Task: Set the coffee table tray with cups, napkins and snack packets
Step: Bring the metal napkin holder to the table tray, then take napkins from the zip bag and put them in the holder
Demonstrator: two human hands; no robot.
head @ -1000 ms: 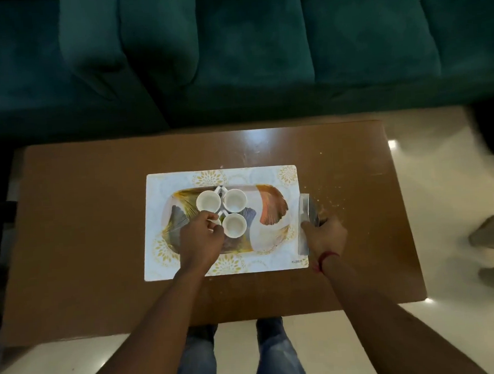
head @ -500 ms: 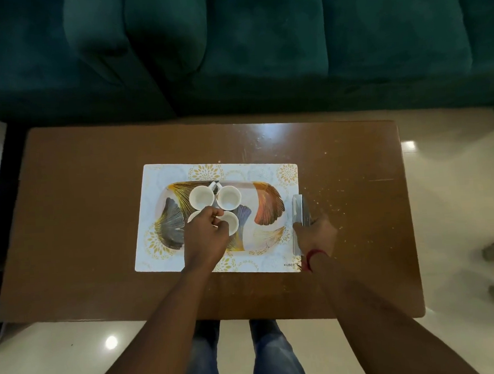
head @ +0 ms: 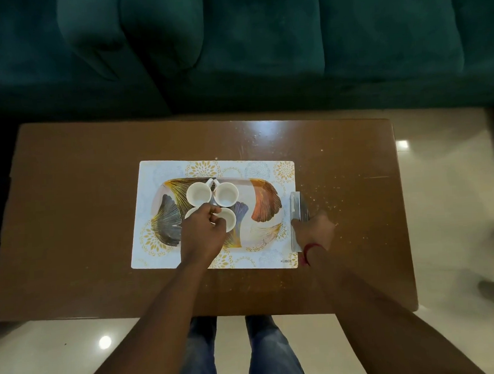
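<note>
A leaf-patterned tray (head: 265, 203) lies with its long axis along the length of a pale placemat (head: 152, 178), which sits at the middle of a brown coffee table (head: 68, 212). Four white cups cluster in the left half of the tray: two at the far side, the far-left cup (head: 199, 193) and far-right cup (head: 226, 193), with handles pointing toward the far edge and almost meeting; two at the near side, partly under the left hand (head: 203, 232). That hand's fingers are curled together between the near cups, pinching at the near-right cup (head: 229, 218). The right hand (head: 315, 230) is clamped on a shiny snack packet (head: 298, 209) just beside the placemat's right edge, its long axis running from near to far edge. A dark green sofa (head: 260, 41) stands beyond the table; the floor (head: 443, 203) is pale and glossy
</note>
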